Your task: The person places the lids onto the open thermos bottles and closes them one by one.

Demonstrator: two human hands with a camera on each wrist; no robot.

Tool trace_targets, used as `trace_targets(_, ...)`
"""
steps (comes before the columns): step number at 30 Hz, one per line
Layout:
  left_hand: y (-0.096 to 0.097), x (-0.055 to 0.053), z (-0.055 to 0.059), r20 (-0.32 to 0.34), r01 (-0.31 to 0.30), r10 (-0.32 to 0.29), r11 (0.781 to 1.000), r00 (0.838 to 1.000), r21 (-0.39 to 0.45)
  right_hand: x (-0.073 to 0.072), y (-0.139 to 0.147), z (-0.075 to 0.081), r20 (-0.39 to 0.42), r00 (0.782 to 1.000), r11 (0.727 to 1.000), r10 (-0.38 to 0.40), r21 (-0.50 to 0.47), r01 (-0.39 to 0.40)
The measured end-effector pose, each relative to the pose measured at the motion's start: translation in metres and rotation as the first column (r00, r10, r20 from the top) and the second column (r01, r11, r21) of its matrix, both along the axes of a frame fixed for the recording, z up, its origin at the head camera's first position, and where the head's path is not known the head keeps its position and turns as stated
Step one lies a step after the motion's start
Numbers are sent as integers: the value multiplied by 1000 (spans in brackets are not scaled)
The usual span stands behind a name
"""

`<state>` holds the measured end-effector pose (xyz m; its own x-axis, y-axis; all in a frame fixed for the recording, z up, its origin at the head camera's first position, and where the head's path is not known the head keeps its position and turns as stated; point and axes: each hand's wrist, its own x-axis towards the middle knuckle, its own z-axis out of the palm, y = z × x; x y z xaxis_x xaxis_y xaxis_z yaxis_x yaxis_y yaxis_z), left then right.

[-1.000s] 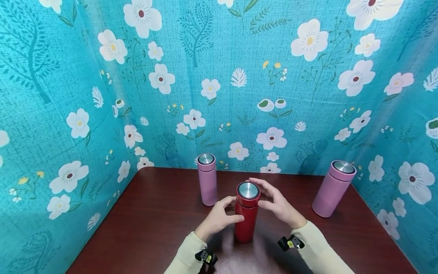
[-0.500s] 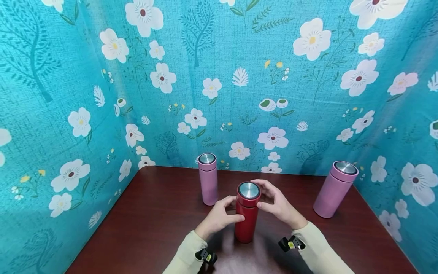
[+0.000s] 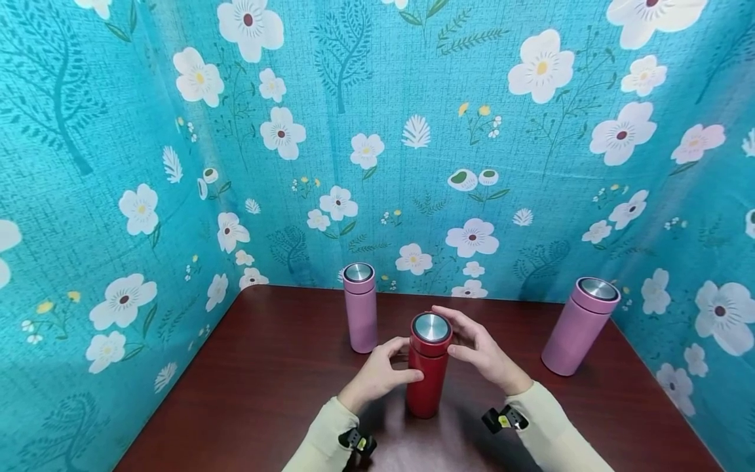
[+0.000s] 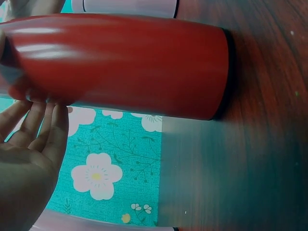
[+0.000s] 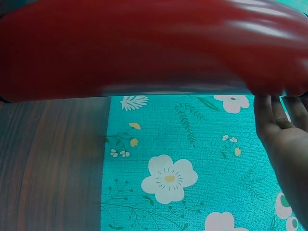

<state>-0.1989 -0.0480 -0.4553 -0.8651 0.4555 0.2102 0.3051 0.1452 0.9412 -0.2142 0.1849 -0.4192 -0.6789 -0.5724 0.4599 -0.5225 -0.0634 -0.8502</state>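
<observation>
A red thermos bottle with a brushed-metal disc on its lid stands close in front of the person, base at the tabletop. The left hand grips its upper body from the left, thumb across the front, fingers going behind. From the right, the right hand holds it at the lid, thumb on the near side and fingers partly hidden behind. The left wrist view shows the left hand with fingertips against the red wall. In the right wrist view the right hand's fingers meet the bottle near its top.
A slim pink thermos bottle stands behind, left of the red one. Another, wider pink thermos bottle stands at the right. The dark wooden table ends at a blue flowered cloth that hangs around the back and sides.
</observation>
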Motion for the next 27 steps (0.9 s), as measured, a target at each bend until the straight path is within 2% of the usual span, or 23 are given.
trace_targets(3, 0, -8, -15, 1, -7, 7, 1000, 1000, 3, 0, 0, 1, -17, 1000, 1000, -9, 9, 10)
trace_targets(5, 0, -9, -17, 0, -2, 2, 1000, 1000, 12, 0, -1, 2, -25, 999, 1000, -20, 11, 20)
trace_targets(13, 1, -9, -18, -2, -11, 11, 1000, 1000, 2, 4, -1, 2, -27, 997, 997, -71, 6, 71)
trace_targets(17, 1, -10, -19, -33, -9, 10, 1000, 999, 20, 4, -1, 2, -11, 996, 996, -86, -6, 86)
trace_targets(20, 0, -10, -19, -43, -5, 6, 1000, 999, 22, 3, -1, 2, 11, 997, 997, -80, -14, 80)
trace_targets(27, -2, -9, -19, -45, 9, -8, 1000, 999, 14, 2, -1, 0, -8, 999, 999, -43, 2, 44)
